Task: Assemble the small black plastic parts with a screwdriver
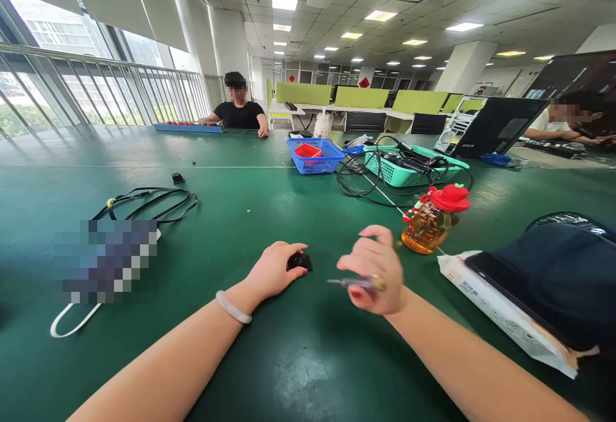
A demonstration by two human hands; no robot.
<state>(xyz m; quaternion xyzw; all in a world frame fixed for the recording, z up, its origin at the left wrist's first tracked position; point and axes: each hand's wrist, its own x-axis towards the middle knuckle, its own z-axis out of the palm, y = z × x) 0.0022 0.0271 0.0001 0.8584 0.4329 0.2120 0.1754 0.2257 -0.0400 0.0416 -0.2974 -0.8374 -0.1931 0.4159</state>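
Note:
My left hand (273,268), with a pale bangle at the wrist, rests on the green table and is closed around a small black part (301,261). Thumb and fingertips press its edges, and the hand covers some of it. Raised a little to the right is my right hand (375,271), slightly blurred. Its fingers are curled around a small screwdriver (359,283), whose thin tip points left toward the black part without touching it. Another small black piece (178,178) lies farther off on the left.
On the left are a looped black cable (185,207) and a pixelated bag (113,261). A red-capped bottle (426,226) and a wipes pack (510,319) stand right, a blue basket (315,164) and a green basket (409,178) beyond. Two people sit across the table.

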